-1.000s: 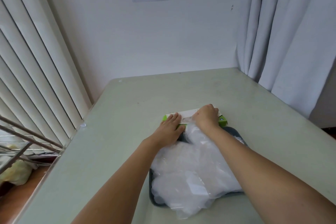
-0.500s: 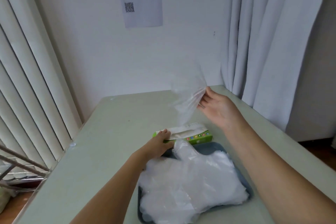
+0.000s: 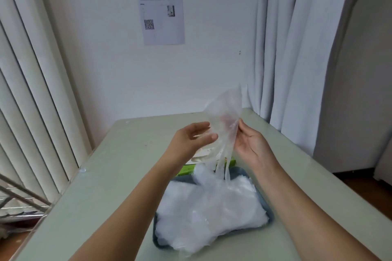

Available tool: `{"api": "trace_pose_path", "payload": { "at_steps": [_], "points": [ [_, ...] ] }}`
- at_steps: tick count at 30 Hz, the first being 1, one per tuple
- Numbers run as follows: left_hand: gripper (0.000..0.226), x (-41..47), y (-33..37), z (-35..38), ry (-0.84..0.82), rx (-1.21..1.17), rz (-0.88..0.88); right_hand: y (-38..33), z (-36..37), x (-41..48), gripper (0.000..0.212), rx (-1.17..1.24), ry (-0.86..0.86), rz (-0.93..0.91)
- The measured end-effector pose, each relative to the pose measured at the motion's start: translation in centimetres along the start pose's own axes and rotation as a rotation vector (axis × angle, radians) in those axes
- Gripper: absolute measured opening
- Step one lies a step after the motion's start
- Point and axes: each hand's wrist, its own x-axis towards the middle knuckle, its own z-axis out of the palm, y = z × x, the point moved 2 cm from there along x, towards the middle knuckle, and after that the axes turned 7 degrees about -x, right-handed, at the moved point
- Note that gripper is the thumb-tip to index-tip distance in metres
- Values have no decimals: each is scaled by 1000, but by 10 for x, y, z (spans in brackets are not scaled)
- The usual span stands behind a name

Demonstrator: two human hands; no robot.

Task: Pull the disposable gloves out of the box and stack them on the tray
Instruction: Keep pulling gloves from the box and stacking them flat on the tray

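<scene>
A clear plastic glove hangs in the air above the table, its fingers dangling down toward the tray. My right hand pinches its right edge. My left hand touches its left side with thumb and fingers loosely extended. Below them the green and white glove box lies on the table, largely hidden by my left wrist. Nearer to me a dark grey tray carries a heap of clear gloves.
The pale green table stands against a white wall. Vertical blinds run along the left, a grey curtain along the right. A metal rack sits beyond the table's left edge.
My left hand has left the box and risen to the glove. My right hand has drawn the glove clear of the box. The camera has tilted upward.
</scene>
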Motion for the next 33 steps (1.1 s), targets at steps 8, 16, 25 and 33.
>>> {"api": "trace_pose_path", "payload": {
  "at_steps": [8,16,25,33],
  "points": [
    [5,-24,20,5,69,-29,104,6,8,-25,50,-44,-126,-63],
    [15,-48,34,11,-91,105,119,13,0,-39,36,-55,-228,-105],
    [14,-46,63,4,162,807,296,1,-10,-26,25,-427,78,-159],
    [11,-46,75,-13,254,1147,169,22,29,-44,117,-725,-30,204]
  ]
}}
